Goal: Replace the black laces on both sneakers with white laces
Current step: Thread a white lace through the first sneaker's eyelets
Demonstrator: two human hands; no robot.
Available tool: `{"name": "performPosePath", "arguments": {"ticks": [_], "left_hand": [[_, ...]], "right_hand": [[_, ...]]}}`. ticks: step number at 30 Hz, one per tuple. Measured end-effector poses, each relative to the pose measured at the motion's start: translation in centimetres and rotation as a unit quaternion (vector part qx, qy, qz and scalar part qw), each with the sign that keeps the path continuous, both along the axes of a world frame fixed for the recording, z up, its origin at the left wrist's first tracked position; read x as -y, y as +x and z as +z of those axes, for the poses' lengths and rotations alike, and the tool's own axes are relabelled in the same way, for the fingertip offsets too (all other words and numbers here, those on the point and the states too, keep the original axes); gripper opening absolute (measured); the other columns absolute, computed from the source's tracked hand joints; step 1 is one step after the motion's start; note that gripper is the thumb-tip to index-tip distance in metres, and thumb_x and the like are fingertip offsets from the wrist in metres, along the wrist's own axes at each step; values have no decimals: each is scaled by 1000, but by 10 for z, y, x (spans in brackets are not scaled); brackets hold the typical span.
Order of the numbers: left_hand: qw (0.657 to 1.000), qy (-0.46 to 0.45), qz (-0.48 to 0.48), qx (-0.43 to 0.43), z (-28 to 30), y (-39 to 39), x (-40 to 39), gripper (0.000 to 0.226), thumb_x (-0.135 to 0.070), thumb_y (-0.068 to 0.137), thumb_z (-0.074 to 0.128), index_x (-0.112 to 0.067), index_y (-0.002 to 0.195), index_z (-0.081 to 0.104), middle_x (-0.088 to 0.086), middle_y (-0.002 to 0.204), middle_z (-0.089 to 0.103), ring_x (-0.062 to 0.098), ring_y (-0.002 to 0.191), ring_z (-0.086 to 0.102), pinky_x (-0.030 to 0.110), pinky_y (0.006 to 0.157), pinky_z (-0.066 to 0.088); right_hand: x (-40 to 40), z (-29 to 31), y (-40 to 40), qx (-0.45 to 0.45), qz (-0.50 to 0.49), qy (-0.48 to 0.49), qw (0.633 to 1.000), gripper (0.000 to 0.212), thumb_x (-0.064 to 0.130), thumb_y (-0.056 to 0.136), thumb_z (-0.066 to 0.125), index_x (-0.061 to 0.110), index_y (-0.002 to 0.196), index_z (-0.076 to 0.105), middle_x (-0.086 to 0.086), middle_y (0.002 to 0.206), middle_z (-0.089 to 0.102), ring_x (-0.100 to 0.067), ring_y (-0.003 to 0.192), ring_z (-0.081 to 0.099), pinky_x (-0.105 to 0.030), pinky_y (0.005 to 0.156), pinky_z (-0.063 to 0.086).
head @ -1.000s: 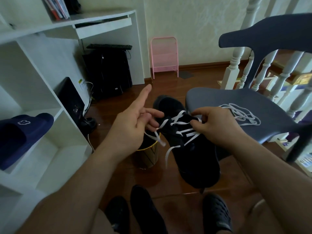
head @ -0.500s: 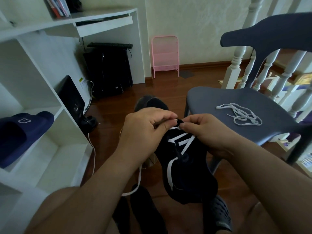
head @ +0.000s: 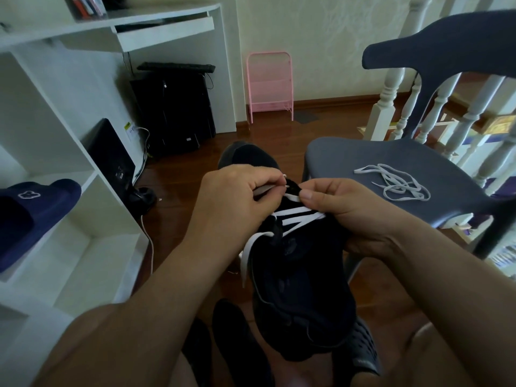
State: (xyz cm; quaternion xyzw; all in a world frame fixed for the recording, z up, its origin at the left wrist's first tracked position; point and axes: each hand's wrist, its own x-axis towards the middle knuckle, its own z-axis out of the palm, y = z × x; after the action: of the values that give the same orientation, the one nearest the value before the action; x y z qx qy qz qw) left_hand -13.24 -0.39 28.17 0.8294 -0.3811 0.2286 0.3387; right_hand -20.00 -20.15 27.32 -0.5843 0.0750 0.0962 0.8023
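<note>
Mid-lacing: white lace [head: 297, 216] tip pinched by left hand [head: 234, 202], sneaker [head: 301, 275] gripped under right hand [head: 343, 208]; next eyelet likely needed.

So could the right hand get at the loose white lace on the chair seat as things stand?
Probably yes: the loose white lace lies uncovered on the chair seat just beyond the right hand, but that hand is holding the sneaker.

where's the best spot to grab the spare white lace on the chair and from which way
Probably the straight end of the spare lace that sticks out left of the tangle, toward the chair seat's middle. It lies flat and apart from the loops, so pinch it from above. The right hand is nearer, but it is holding the sneaker.
</note>
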Motion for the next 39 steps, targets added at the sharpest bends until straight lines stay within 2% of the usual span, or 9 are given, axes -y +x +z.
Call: {"name": "performPosePath", "arguments": {"ticks": [9,16,19,22,26,29,32,35,39], "left_hand": [[999,4,-10,-35,-5,1,0,2,-29,92,79,-31,93,80,-19,87,72,-1,88,64,6,77,41],[997,41,51,-46,-13,-1,8,6,-33,94,75,-30,97,80,-14,90,74,1,84,64,16,71,49],[997,31,54,-50,-15,0,11,10,-32,95,75,-29,102,81,-14,95,76,1,90,67,17,78,52],[993,19,35,-107,-14,0,12,13,-35,93,79,-31,105,80,-16,98,77,-3,94,67,8,81,49],[983,4,55,-176,-14,-4,13,24,-31,90,81,-37,104,62,-17,89,71,-2,85,66,16,73,54],[978,-12,74,-197,-14,-4,14,30,-24,89,80,-34,101,54,-14,87,71,0,83,67,22,71,55],[972,-33,57,-226,-14,-8,13,30,-26,91,80,-35,100,53,-15,90,72,-4,86,67,10,69,50],[969,-28,30,-243,-16,-11,13,27,-23,97,75,-38,104,54,-17,97,73,-13,97,62,0,72,44],[969,-10,0,-247,-16,-8,9,30,-20,99,71,-42,109,55,-22,109,71,-16,103,60,1,82,44]], "right_hand": [[-5,-1,0,31,-17,-47,998,21,11,91,66,-1,106,73,-19,94,72,-26,82,69,-35,79,59],[-15,1,-4,106,-52,-290,950,14,10,100,66,11,108,78,-10,96,79,-29,94,75,-39,85,61],[-16,3,-2,118,-61,-328,935,11,18,98,70,19,106,79,-7,91,78,-24,86,75,-33,75,62],[-13,1,-2,122,-68,-334,932,13,28,95,74,24,107,78,-12,87,75,-14,69,68,-21,63,54],[-13,-6,1,133,-86,-415,896,26,45,89,77,30,110,74,0,74,66,1,58,53,-17,56,42],[-18,-7,2,142,-96,-481,860,28,50,86,78,33,106,70,8,70,62,3,59,54,-12,55,41],[-20,-8,4,157,-119,-514,835,20,52,91,72,34,99,68,8,70,61,3,64,55,-9,57,41],[-22,-12,7,134,-158,-500,841,12,43,98,65,33,93,68,8,73,63,3,67,56,-9,55,41],[-25,-15,11,92,-220,-471,849,15,35,98,63,27,86,67,6,71,64,-1,63,56,-14,51,35]]}}
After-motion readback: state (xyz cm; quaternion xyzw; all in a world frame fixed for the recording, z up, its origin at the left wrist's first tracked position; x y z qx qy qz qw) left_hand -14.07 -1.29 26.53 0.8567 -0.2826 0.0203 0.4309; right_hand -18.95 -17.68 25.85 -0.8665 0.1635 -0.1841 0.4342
